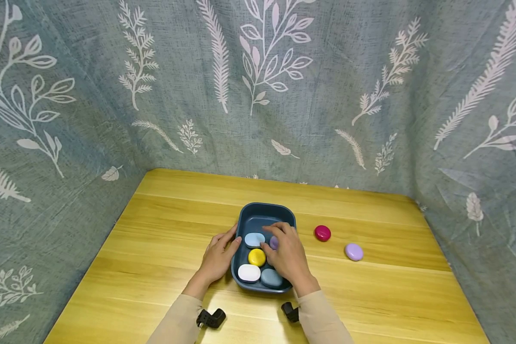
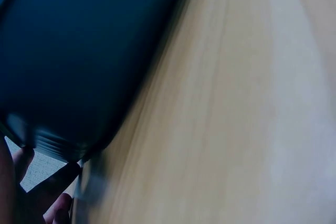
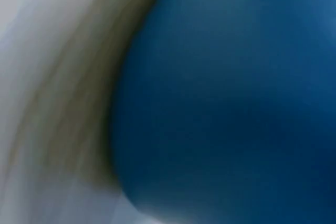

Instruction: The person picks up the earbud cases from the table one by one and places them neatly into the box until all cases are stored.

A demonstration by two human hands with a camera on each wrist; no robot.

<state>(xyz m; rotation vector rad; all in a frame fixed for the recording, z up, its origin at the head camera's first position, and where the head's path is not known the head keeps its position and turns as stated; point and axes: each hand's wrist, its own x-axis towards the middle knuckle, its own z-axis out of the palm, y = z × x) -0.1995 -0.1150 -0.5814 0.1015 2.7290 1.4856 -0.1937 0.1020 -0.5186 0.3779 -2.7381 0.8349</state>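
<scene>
A dark blue rounded tray [image 1: 264, 207] sits on the wooden table. Inside it are a light blue oval piece [image 1: 254, 240], a yellow round piece [image 1: 256, 257], a white oval piece [image 1: 249, 273], a grey-blue oval piece [image 1: 271, 278] and a purple piece [image 1: 274, 242]. My left hand [image 1: 216, 255] rests against the tray's left side, its fingers extended; in the left wrist view its fingertips touch the tray's wall [image 2: 63, 148]. Over the tray's right part, my right hand [image 1: 288, 251] has thumb and fingers spread about the purple piece, which it partly covers. The right wrist view is blurred.
To the tray's right lie a crimson round piece [image 1: 322, 233] and, farther right, a lilac round piece [image 1: 354, 252]. Patterned grey-green cloth [image 1: 258, 143] hangs behind the table and along both sides. A black wrist device [image 1: 212, 317] is on the left sleeve.
</scene>
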